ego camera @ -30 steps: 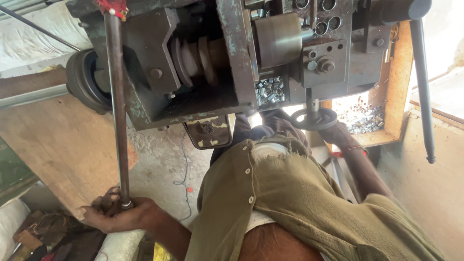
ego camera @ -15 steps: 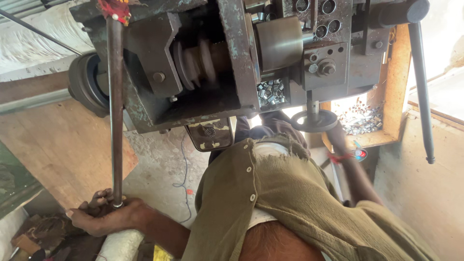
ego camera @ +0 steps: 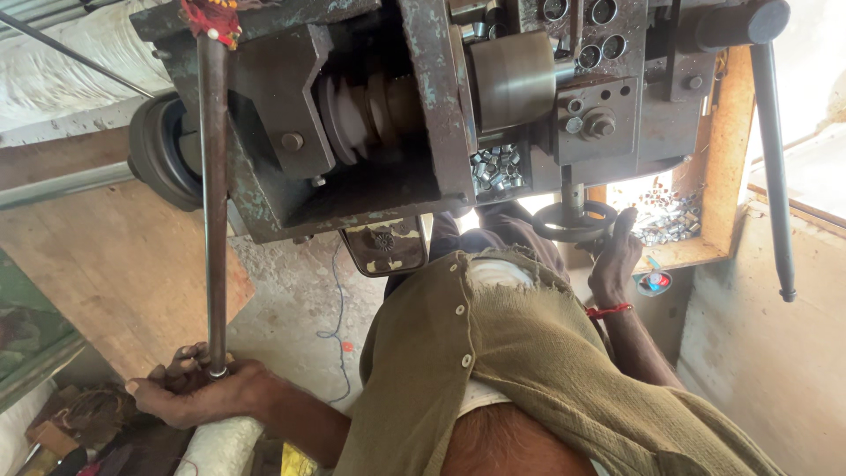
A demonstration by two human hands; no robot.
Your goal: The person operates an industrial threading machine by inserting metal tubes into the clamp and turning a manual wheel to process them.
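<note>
1. Here the left hand [ego camera: 198, 392] is wrapped around the lower end of a long steel rod [ego camera: 213, 211], fingers curled tight about it, so the bar stays lined up with the machine [ego camera: 397, 115] it feeds into.
2. The rod runs straight up from that grip to the machine's upper corner, where a scrap of red cloth [ego camera: 211, 19] is tied beside its top end.
3. The right hand [ego camera: 614, 264] reaches up to a small black handwheel [ego camera: 573, 220], fingers extended against its rim; whether they close around it I cannot tell.
4. A red thread [ego camera: 608, 310] circles that wrist.
5. Small cut metal pieces [ego camera: 493, 167] lie heaped under the machine's head, and more lie in the orange-edged tray [ego camera: 718, 159] just beside the handwheel, probably where they drop.
6. A long black lever [ego camera: 774, 167] hangs untouched at the far right.
</note>
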